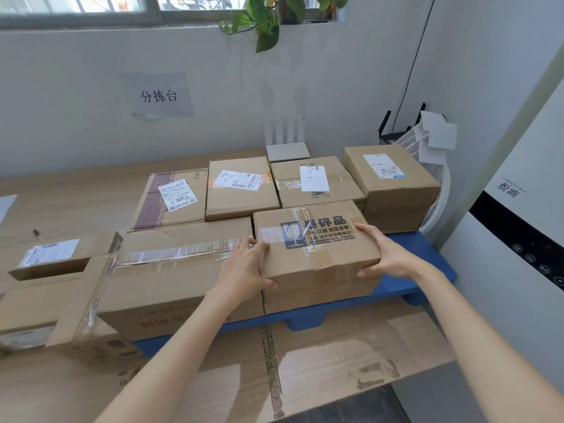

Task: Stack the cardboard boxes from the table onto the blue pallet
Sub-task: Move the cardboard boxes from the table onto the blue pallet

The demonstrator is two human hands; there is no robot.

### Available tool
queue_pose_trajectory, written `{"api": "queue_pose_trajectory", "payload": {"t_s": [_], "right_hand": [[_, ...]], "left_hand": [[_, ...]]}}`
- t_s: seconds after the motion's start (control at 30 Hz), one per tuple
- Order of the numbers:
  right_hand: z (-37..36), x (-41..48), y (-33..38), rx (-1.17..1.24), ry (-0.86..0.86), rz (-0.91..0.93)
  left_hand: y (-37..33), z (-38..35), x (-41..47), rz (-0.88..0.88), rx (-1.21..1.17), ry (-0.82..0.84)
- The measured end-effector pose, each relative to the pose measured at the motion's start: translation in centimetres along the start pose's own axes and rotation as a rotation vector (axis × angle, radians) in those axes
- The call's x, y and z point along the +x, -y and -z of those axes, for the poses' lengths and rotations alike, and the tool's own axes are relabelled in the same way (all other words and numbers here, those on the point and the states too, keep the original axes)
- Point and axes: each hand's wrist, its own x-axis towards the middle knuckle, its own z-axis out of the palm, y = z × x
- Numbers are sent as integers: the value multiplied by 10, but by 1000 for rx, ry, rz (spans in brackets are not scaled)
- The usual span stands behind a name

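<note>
A long taped box (183, 270) lies on the near left of the blue pallet (427, 270); just right of it, the left hand (244, 270) grips the left end of the fragile-marked box (317, 248), resting on the pallet's near right, while the right hand (387, 254) clasps its right end

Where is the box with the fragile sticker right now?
The fragile-sticker box sits at the front right of the blue pallet, held between both hands, right of the long taped box.
</note>
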Motion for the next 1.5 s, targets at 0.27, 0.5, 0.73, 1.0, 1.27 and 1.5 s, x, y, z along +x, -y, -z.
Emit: {"api": "queue_pose_trajectory", "payload": {"t_s": [0.27, 0.5, 0.73, 1.0, 1.27, 1.5], "right_hand": [[2, -2, 13, -93, -28, -16], [0, -5, 18, -100, -15, -10], [4, -7, 28, -192, 2, -62], [8, -2, 108, -289, -170, 64], [-65, 19, 228, -369, -170, 285], [-178, 43, 320, -343, -83, 408]], "left_hand": [[-1, 2, -2, -7, -15, 15], [-1, 3, -3, -16, -18, 24], [3, 7, -2, -36, -61, 63], [37, 66, -12, 33, -250, -146], [138, 136, -60, 167, -280, -354], [254, 156, -115, 325, -297, -335]]}}
